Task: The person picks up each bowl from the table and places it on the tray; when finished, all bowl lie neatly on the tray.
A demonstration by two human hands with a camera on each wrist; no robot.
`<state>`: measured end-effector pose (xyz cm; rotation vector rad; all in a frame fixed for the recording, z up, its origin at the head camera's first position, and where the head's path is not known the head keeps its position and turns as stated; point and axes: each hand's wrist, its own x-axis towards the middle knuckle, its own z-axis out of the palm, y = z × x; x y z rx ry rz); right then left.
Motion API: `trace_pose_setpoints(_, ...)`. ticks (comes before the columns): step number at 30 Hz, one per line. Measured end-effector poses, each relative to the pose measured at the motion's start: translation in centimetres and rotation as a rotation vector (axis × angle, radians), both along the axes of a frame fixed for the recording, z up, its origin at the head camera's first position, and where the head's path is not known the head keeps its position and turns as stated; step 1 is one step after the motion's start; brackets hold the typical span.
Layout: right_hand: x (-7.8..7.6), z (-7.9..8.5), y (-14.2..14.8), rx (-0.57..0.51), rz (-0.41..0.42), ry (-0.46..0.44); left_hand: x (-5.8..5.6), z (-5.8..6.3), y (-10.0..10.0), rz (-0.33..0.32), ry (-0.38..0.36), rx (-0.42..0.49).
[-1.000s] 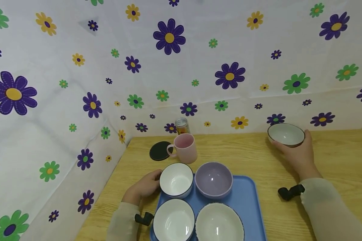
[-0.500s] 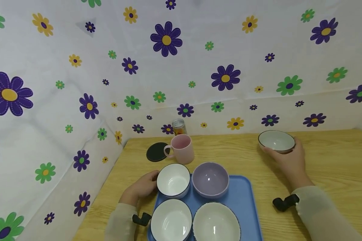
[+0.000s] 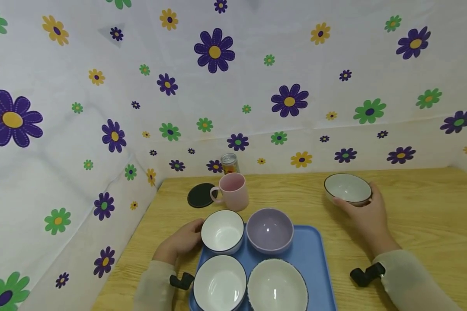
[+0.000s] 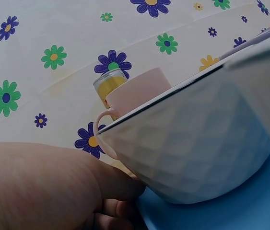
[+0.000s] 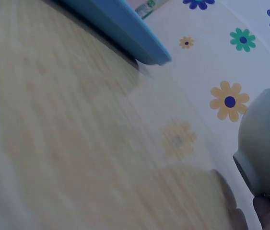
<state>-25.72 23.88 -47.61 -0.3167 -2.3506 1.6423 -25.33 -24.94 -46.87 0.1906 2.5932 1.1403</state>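
My right hand (image 3: 367,218) holds a white bowl with a dark rim (image 3: 348,188) above the table, thumb at its near side and fingers round its right side. Its pale underside and foot show in the right wrist view, off the table. At the left, my left hand (image 3: 183,238) grips the edge of a blue tray (image 3: 315,255) by its far left corner, beside a white dark-rimmed bowl (image 3: 222,233). That bowl's faceted outside (image 4: 192,143) shows in the left wrist view. On the tray also sit a lilac bowl (image 3: 270,231), another white bowl (image 3: 219,283) and a speckled-rim cream bowl (image 3: 278,287).
Behind the tray stand a pink mug (image 3: 235,192), a can (image 3: 229,163) and a flat black round coaster (image 3: 201,195). A flower-patterned white cloth (image 3: 253,86) rises along the back and left of the wooden table (image 3: 424,216).
My right hand has brought the white bowl left and nearer, toward the tray. The left hand stays at the tray's corner. The head view has shifted slightly.
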Motion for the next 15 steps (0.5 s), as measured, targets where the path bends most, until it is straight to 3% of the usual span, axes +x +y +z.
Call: trace_pose_setpoints(15,3.6,0.9,-2.3,0.033,0.079,-0.017,-0.2,0.0,0.0,-0.034,-0.002,0.038)
